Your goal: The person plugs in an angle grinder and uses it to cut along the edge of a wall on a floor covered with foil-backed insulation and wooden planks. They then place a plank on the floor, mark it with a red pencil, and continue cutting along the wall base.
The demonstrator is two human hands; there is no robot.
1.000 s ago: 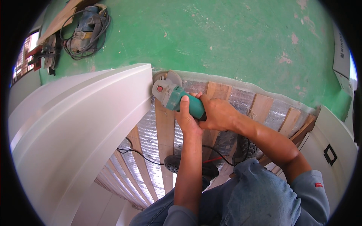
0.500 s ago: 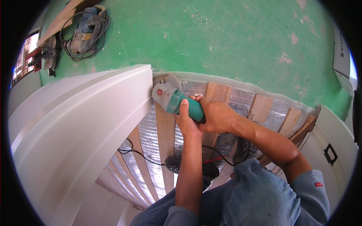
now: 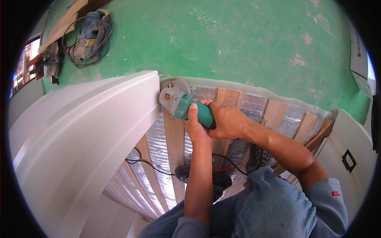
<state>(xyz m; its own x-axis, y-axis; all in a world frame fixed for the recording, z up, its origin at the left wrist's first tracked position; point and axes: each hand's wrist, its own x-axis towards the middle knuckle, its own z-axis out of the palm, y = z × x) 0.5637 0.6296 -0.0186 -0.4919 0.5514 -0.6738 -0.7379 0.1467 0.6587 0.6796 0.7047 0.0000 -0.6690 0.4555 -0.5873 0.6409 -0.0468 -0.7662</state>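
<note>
Both of my hands are closed on a teal angle grinder [image 3: 178, 105] with a grey head. My left hand [image 3: 197, 127] has its thumb along the body, and my right hand [image 3: 228, 119] wraps round the rear part. The grinder's disc [image 3: 182, 85] lies at the end edge of a white moulded frame [image 3: 99, 142] on the left and appears to touch it. Beneath are pale wooden slats [image 3: 172, 139] laid over silver foil [image 3: 156, 150], with a black cable [image 3: 151, 164] across them near my feet.
A green floor [image 3: 238, 39] lies beyond the slats. At upper left are a dusty power tool [image 3: 89, 35] with coiled cord, a second tool [image 3: 51, 61] and boards [image 3: 61, 27]. A white panel [image 3: 355, 135] with a black-rimmed opening is at right, a grey box [image 3: 357, 51] above it.
The view has shifted very slightly. The grinder stays at the white frame's edge with both my hands on it, hardly moved.
</note>
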